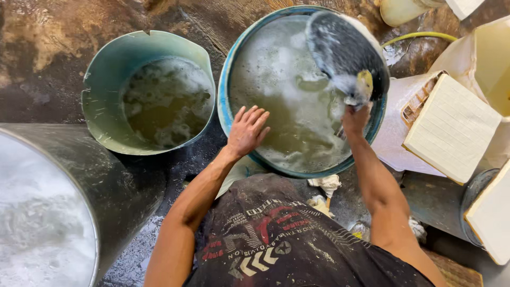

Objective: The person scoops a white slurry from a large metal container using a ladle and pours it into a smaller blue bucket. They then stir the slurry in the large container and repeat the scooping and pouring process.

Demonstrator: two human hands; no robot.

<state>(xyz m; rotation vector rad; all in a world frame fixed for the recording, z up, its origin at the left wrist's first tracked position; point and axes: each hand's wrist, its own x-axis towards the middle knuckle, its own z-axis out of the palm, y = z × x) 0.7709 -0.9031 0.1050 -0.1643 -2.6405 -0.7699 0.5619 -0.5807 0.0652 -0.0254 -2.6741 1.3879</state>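
Head view looks straight down on a dark round pan (345, 50) coated in suds, tilted over the far right rim of a blue-rimmed basin (226, 114) of murky, foamy water. The right hand (355, 119) sits just below the pan, its grip closed around what seems to be the pan's short handle, with a yellow sponge (365, 81) pressed against the pan's lower edge; which fingers hold which I cannot tell. The pan lies forward of that hand, its long axis running up and slightly left from the wrist. The left hand (247, 130) is farther from the pan, fingers spread and holding nothing, resting flat on the basin's near left rim. Left of the basin stands a pale green bucket (101, 79) with a chipped rim, also holding cloudy water, and a large grey drum (114, 183) fills the lower left. To the right lie white ribbed boards (451, 127). The floor (48, 48) is wet, dark, stained concrete.
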